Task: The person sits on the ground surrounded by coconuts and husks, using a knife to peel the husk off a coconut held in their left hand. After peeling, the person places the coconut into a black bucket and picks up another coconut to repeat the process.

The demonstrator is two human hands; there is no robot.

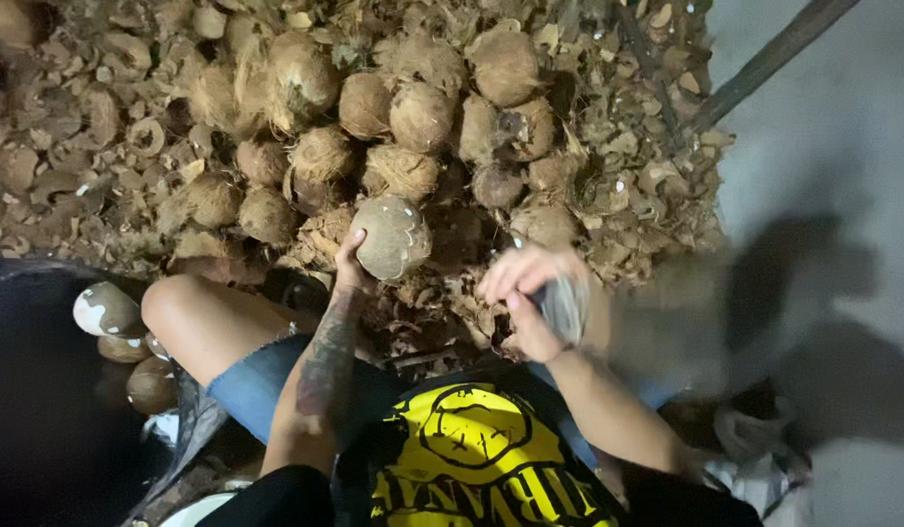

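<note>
Dim grey concrete floor (832,117) beside a husk-littered heap (100,146).

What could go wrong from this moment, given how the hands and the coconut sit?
The left hand steadies a coconut with fingertips only, so it may roll off the husk pile. The right hand grips a blurred tool close by; a stroke might catch the left fingers or the bare knee.
</note>
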